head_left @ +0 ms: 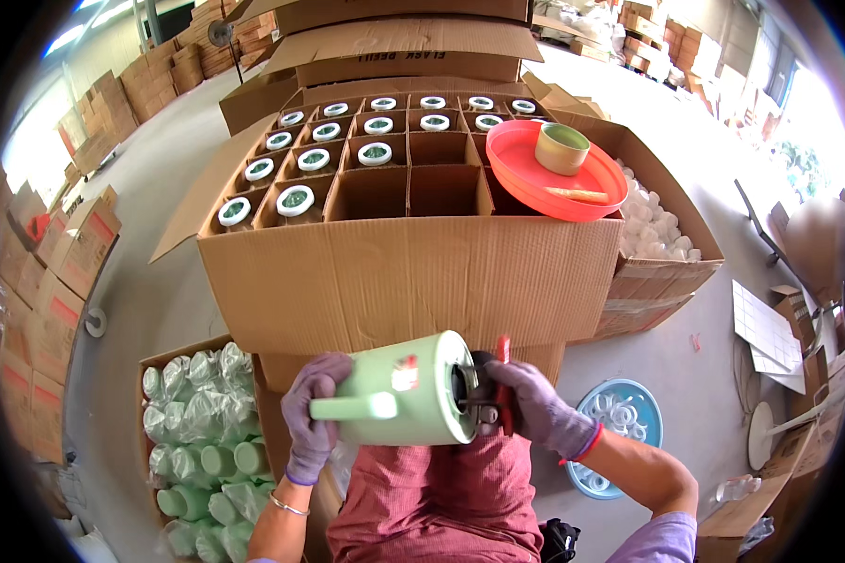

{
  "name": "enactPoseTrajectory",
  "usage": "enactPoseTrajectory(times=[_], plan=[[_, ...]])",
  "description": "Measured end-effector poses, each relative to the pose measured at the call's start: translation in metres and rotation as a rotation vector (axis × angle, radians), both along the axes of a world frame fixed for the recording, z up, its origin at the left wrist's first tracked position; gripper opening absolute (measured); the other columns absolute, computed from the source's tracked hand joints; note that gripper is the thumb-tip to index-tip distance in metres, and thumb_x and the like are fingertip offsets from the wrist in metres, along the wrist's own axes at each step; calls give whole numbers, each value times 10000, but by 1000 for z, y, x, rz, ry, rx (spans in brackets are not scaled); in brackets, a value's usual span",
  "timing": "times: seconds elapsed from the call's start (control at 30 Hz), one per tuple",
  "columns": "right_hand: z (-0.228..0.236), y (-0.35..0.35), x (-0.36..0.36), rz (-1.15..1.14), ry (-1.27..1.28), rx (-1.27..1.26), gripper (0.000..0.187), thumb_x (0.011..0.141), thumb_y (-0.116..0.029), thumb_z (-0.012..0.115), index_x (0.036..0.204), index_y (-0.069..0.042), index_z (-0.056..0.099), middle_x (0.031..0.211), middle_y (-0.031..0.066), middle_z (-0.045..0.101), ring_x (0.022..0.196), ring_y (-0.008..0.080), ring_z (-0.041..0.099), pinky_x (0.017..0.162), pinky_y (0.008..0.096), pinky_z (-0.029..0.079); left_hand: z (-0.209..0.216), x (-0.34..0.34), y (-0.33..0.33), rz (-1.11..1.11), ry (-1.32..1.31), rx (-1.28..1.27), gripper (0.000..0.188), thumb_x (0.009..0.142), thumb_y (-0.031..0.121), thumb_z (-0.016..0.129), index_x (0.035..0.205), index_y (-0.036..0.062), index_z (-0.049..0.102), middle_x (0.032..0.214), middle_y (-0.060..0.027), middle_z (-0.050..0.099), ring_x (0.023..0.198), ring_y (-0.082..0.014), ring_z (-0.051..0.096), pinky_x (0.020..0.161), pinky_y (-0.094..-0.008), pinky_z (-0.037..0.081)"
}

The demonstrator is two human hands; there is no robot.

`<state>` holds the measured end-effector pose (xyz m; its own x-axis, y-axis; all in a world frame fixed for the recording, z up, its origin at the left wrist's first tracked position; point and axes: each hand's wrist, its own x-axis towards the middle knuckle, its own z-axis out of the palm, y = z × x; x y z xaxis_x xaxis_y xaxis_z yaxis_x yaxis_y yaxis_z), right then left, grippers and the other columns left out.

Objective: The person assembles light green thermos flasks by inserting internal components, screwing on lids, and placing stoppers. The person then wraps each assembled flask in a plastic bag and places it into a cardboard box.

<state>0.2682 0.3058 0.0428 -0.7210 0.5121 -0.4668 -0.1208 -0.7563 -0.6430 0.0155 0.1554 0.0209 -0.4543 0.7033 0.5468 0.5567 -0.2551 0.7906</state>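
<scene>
A pale green jug (pixel 394 389) lies on its side above my lap, its handle (pixel 357 407) toward my left. My left hand (pixel 314 413), in a purple-grey glove, is wrapped around its left end beside the handle. My right hand (pixel 543 409), gloved alike, grips a red-handled metal tool (pixel 505 385), like pliers. The tool's metal end is at the jug's right end, by a dark opening (pixel 459 387). Whether the metal reaches inside cannot be made out. My right fingertips are partly hidden behind the red handle.
Ahead stands a divided carton (pixel 394 281) with white-ringed flask liners (pixel 296 200). A red tray (pixel 510 174) with a tape roll (pixel 561 150) rests on its right corner, beside a box of white pieces (pixel 652 220). Bagged green parts (pixel 197 413) fill a lower-left box; a blue basin (pixel 650 413) holds clear rings.
</scene>
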Motion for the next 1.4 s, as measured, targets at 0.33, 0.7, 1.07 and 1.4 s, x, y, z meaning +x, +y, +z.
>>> enactPoseTrajectory(times=[0.33, 0.7, 1.07, 1.4], plan=[[28, 25, -13, 351, 87, 2205, 358, 692, -120, 693, 1034, -114, 587, 1113, 61, 616, 983, 262, 599, 884, 427, 482, -19, -18, 2, -12, -393, -123, 509, 989, 417, 574, 981, -77, 699, 997, -144, 718, 981, -226, 664, 921, -366, 511], [59, 35, -19, 252, -481, 1605, 215, 937, -230, 626, 995, -38, 549, 861, 133, 616, 723, 246, 645, 628, 376, 527, 20, 3, -18, 116, 151, -265, 322, 925, 181, 616, 1173, -24, 629, 1051, -202, 686, 972, -320, 685, 869, -400, 540], [136, 253, -33, 278, -1174, 2140, 241, 828, -235, 640, 1000, -101, 742, 889, 154, 713, 821, 325, 696, 690, 434, 552, 31, -58, -18, -193, 423, -745, 479, 743, 104, 550, 1211, 23, 607, 1031, -246, 660, 936, -393, 657, 793, -445, 542], [46, 359, 217, -10, -1716, 1410, 309, 856, -321, 572, 980, -81, 724, 1037, 188, 712, 1003, 375, 670, 871, 459, 540, 70, -41, -2, -338, -69, -1192, 429, 809, 132, 529, 1216, 14, 596, 1075, -212, 658, 975, -303, 665, 819, -416, 540]])
